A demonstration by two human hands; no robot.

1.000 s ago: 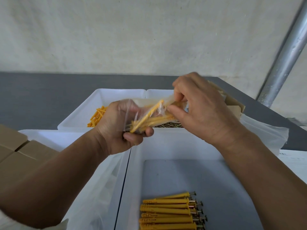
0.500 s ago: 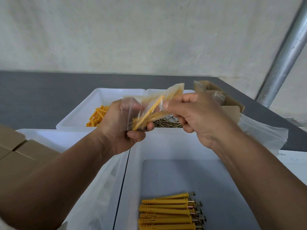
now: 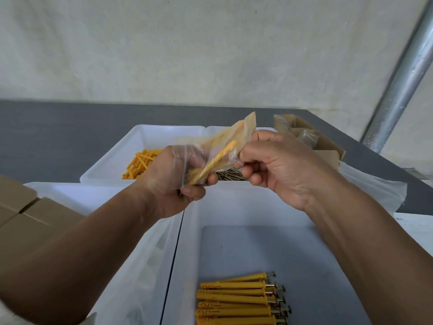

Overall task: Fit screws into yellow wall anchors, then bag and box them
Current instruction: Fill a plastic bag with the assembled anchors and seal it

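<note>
Holds a clear bag (image 3: pixel 218 146) up in the air, near the middle of the view, with both hands. Clasps the low end with the left hand (image 3: pixel 173 181), fingers and thumb curled round it, to stop the yellow anchors (image 3: pixel 220 156) inside from sliding about. Pinches the top edge with the right hand (image 3: pixel 276 165), at 3 o'clock from the bag, most likely to press the mouth closed. Both grips clenched on the bag, neither one let go. Cannot tell whether sealed all the way. Looks like the bagging step, with the boxing not yet done. Tilts the bag, top end up toward 1 o'clock, likely to let the load settle low and leave the mouth free. Behind the hands, at 11 o'clock, a white tray (image 3: pixel 145 132) with loose anchors (image 3: pixel 140 160); right beside it, at 12 o'clock, a heap of screws (image 3: pixel 230 176), partly hidden by the hands. Down at 6 o'clock, in the near white bin (image 3: pixel 246 202), a neat row of fitted anchors (image 3: pixel 236 301), screw heads toward 3 o'clock, set close for easy picking. At 1 o'clock, an open cardboard box (image 3: pixel 328 146) on the grey surface (image 3: pixel 46 137). At 9 o'clock, brown boxes (image 3: pixel 28 219), maybe for the packing. Best to go easy on the thin plastic.
</note>
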